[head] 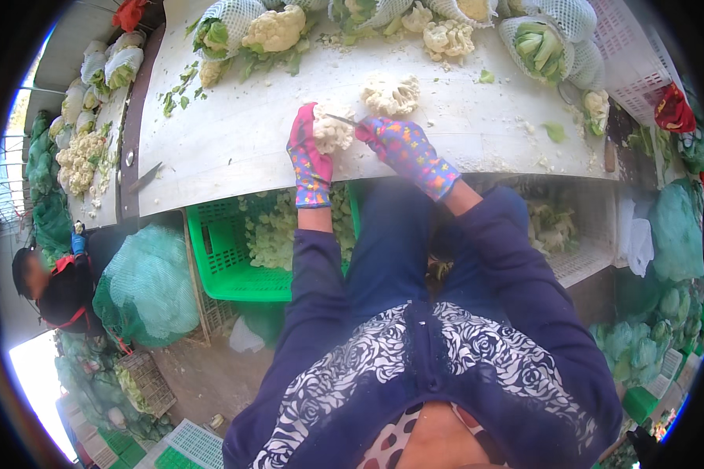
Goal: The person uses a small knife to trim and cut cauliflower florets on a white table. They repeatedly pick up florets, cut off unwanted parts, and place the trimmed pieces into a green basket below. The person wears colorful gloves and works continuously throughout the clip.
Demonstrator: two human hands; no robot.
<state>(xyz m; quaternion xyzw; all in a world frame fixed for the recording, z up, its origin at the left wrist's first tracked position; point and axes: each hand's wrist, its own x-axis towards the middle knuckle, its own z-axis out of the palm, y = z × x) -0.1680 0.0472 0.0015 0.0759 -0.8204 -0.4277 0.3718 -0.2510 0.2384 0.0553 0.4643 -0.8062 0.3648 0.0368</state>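
In a pink flowered glove, my left hand holds a piece of cauliflower above the front part of the white tabletop. My right hand, gloved the same way, grips a small knife. Its blade reaches left onto the held piece; how deep it sits I cannot tell. Just beyond my right hand a larger cut cauliflower portion rests on the table. Under the table edge, by my left forearm, a green plastic crate contains many florets.
Cauliflowers in white foam nets line the table's far side. Another knife lies at the left edge, and a wooden handle at the right. A pale crate stands below right. At far left a co-worker works beside a green net bag.
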